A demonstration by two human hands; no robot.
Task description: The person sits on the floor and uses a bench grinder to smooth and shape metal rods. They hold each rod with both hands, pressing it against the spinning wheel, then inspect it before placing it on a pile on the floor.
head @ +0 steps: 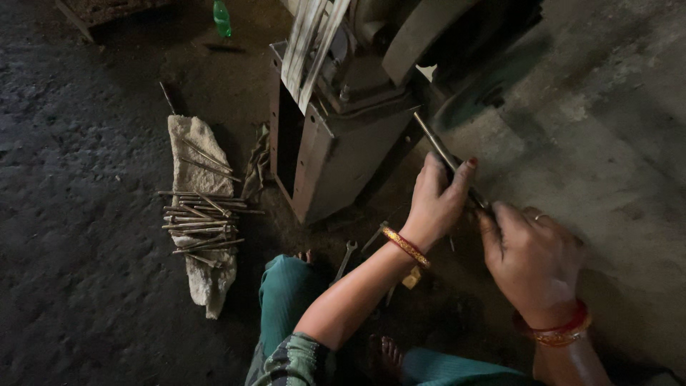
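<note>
Head view. You're seated on the dark floor [86,286], teal trouser legs in frame bottom centre.

L hand [434,204]: fingers curled shut round a thin metal rod [433,140], gripping approx mid-length. Rod runs diagonally, upper end pointing up-left twd the grey-brown metal machine [336,136], lower end passing down-right into R hand [529,257]. R hand closed over the rod's lower end, knuckles up; what's under the palm is hidden. Bangles on both wrists, ring on R hand.

Machine stands on the floor just above your hands, boxy base w/ an open side facing left. Whether rod tip touches the machine: cannot tell.

Small open-end spanner [345,259] lies on the floor betw. your knee and the machine base, near L forearm.

Left of machine, well apart from hands: pale cloth [207,286] spread on the floor, w/ a pile of similar rods [200,218] lying crosswise on it. Green bottle [222,18] at top edge, far from hands.
</note>
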